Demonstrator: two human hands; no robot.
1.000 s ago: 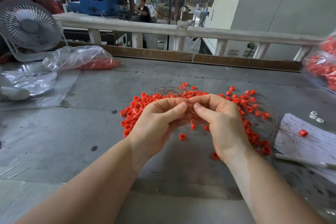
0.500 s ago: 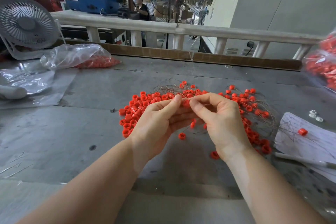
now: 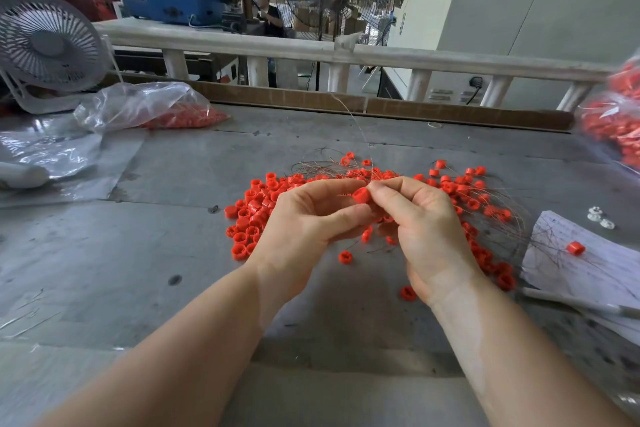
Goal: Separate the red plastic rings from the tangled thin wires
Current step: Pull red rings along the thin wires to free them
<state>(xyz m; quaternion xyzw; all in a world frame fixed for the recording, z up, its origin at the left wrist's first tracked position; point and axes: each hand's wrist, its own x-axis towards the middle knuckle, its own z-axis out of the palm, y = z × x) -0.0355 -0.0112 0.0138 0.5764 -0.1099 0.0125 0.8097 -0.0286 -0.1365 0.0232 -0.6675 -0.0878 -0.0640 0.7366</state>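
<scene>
Bare grey bench [image 3: 104,253] lies open on the left and along the near edge, with only small wire scraps [image 3: 24,319] there. Straight ahead, the heap of rings [image 3: 256,204] tangled in wires [image 3: 322,166] blocks the middle, spreading right in an arc past the hands. One wire [image 3: 360,128] rises from the heap toward the rail [image 3: 450,61]. At right, paper [image 3: 588,263] with a lone ring [image 3: 575,248] and a pen [image 3: 571,302] fill the way. Far left, a bag [image 3: 145,106], plastic sheet [image 3: 45,149] and fan [image 3: 45,45] crowd the corner. The far strip between heap and cardboard edge [image 3: 294,99] is open.
</scene>
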